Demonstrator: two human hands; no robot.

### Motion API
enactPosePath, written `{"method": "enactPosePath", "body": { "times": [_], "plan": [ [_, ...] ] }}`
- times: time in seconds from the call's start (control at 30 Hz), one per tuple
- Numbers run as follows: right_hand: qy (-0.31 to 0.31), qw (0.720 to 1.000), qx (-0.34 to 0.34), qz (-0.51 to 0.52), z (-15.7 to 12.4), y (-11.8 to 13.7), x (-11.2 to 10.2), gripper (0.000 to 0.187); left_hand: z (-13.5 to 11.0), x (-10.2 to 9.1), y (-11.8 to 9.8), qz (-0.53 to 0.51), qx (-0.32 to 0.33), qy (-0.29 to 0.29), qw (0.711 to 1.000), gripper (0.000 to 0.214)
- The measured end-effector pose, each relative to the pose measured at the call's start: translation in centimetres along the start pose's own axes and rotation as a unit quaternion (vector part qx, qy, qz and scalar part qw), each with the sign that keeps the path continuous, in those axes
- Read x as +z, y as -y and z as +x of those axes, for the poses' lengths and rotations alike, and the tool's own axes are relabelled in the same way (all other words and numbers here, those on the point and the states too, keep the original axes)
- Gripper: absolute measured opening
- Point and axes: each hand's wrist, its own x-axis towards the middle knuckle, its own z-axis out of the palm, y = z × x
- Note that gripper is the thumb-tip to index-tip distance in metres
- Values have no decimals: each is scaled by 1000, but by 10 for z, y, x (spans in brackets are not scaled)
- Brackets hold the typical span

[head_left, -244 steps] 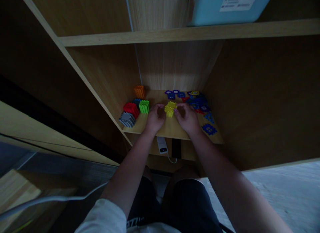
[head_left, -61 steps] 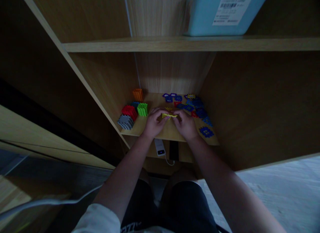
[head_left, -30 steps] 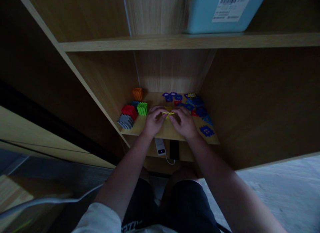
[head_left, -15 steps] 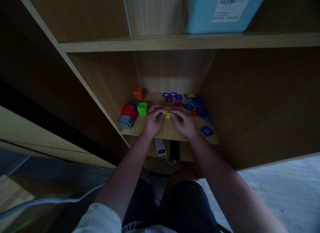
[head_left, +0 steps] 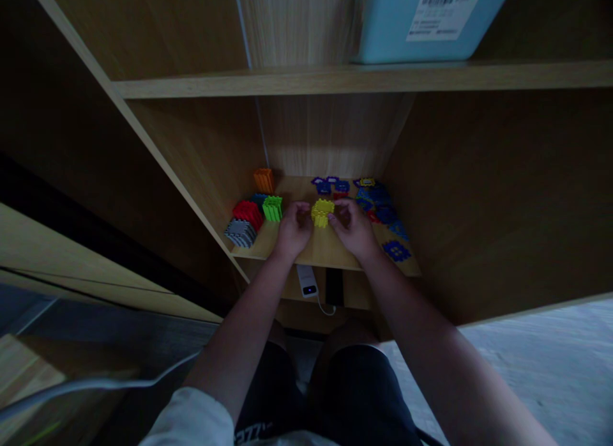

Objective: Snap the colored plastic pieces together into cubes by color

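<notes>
A stack of yellow interlocking plastic tiles stands on the shelf between my two hands, with its notched top facing up. My left hand is just left of the stack, its fingers and thumb apart and curved toward it. On the other side, my right hand is open, its thumb tip at the stack's right edge; whether it touches I cannot tell. To the left are a green tile stack, a red one, a grey one and an orange one.
Loose blue tiles and a few red ones lie along the right and back of the shelf. Above is another shelf with a light blue bin. Below lie a white power bank with a cable and a black flat object.
My hands have drawn slightly apart from the yellow tiles, and the fingers that covered them have loosened. The yellow stack now shows almost whole. The other tiles have not moved.
</notes>
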Motion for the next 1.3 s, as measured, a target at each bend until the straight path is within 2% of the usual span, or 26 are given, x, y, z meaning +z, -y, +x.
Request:
{"method": "enactPosePath", "body": {
  "times": [0.2, 0.47, 1.1, 1.3],
  "plan": [
    [27, 1000, 9, 12, 1, -1, 1, 40, 0, 0, 2, 1, 2, 6, 1000, 25],
    [33, 999, -1, 6, 2, -2, 3, 41, 0, 1, 2, -2, -3, 11, 1000, 26],
    [34, 999, -3, -3, 1, 0, 3, 39, 0, 2, 2, -25, -4, 10, 1000, 30],
    [11, 1000, -16, -9, 1, 1, 2, 38, 0, -1, -3, -3, -17, 11, 1000, 25]
  ]
}}
